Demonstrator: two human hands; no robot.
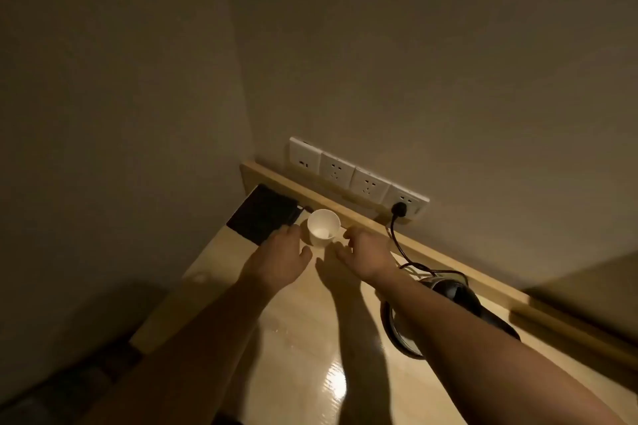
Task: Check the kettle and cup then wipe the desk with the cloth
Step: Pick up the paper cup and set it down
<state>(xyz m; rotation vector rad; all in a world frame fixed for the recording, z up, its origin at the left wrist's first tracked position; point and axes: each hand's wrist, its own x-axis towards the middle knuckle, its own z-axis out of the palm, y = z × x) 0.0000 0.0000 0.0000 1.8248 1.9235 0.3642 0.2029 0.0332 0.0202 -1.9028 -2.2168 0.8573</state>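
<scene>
Both hands are stretched toward the back of the desk, one on each side of a small white cup (324, 227). The left hand (280, 255) is spread, palm down, its fingers just left of the cup and its thumb pointing in toward the cup's base; whether any finger touches the cup cannot be told. The right hand (366, 252) is loosely opened too, fingers curled a little, fingertips close to the cup's right side — near it but seemingly not closed on it. Neither hand holds anything. The cup stands upright near the desk's rear edge, its mouth open to the camera and its inside pale. Behind the left hand lies a flat black object (261, 214) in the desk's back left corner. The kettle (448, 307) sits to the right, largely hidden under the right forearm, with only dark and metallic parts showing; its black cord (397, 245) runs up to a plug (400, 208) in the rightmost of four white wall sockets (355, 179). The desk (310, 338) is light wood, glossy, with a bright reflection near the front and a raised wooden lip along the wall. The room is dim — plain beige walls meet in a corner above the desk.
</scene>
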